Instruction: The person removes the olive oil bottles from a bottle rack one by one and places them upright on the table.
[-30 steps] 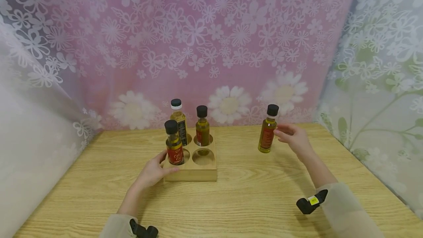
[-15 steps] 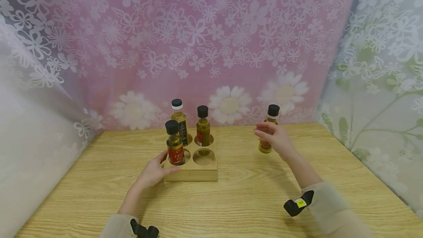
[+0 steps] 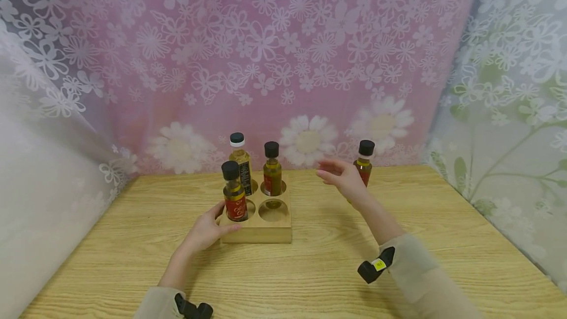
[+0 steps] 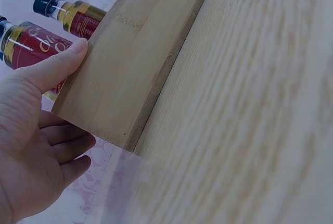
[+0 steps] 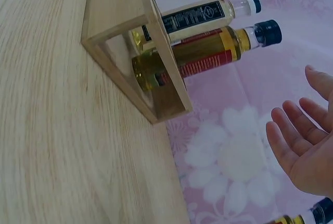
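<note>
A light wooden bottle rack (image 3: 266, 235) with round holes stands on the table. My left hand (image 3: 205, 229) grips its front left corner, thumb at the top edge and fingers along the side. A red-labelled olive oil bottle (image 3: 236, 207) stands in the front left hole, beside that thumb. Behind are an oil bottle with a black label (image 3: 244, 176) and another red-labelled bottle (image 3: 272, 181); the front right hole holds none. My right hand (image 3: 347, 182) is raised right of the rack, fingers loosely bent, nothing held. It partly hides a further oil bottle (image 3: 363, 169) standing behind it.
The wood-grain table (image 3: 319, 265) runs back to a pink flowered curtain (image 3: 283, 63). Pale patterned cloth (image 3: 518, 112) hangs along the right, and white cloth (image 3: 48, 171) along the left. Each wrist carries a small black camera (image 3: 371, 270).
My right hand has moved left, from beside the lone oil bottle to in front of it and past it toward the rack. That bottle, the rack and my left hand stay in place.
</note>
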Demonstrator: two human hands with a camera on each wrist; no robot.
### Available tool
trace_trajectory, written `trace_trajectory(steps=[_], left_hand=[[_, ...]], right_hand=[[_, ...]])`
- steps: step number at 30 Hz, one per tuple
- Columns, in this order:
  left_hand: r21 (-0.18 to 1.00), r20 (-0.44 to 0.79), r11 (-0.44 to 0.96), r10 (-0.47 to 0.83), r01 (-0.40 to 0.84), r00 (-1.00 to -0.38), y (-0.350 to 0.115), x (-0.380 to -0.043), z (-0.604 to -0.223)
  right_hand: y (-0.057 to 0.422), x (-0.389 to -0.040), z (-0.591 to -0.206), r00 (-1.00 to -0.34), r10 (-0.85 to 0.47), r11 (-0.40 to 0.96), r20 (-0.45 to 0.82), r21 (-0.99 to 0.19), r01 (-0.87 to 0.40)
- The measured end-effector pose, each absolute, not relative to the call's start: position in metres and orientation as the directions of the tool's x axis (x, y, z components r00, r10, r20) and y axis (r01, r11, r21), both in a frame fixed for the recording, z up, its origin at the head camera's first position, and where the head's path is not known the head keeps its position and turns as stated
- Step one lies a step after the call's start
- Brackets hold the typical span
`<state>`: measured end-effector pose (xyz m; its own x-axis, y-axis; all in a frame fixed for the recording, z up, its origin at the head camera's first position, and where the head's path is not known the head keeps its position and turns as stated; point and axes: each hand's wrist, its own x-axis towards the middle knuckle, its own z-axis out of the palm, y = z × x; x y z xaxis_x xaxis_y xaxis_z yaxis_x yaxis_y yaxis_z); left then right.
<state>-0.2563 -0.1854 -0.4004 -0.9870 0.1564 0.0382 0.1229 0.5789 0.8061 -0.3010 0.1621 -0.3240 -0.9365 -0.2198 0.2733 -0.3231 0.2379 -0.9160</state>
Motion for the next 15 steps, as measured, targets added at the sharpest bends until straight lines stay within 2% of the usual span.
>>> trace_trajectory(steps=[15], left_hand=[[0.797, 0.034, 0.591, 0.155, 0.120, -0.987, -0.185, -0.257, -0.401]], right_hand=[[0.112, -0.317, -0.318, -0.910, -0.284, 0.249, 0.303, -0.893, -0.375]])
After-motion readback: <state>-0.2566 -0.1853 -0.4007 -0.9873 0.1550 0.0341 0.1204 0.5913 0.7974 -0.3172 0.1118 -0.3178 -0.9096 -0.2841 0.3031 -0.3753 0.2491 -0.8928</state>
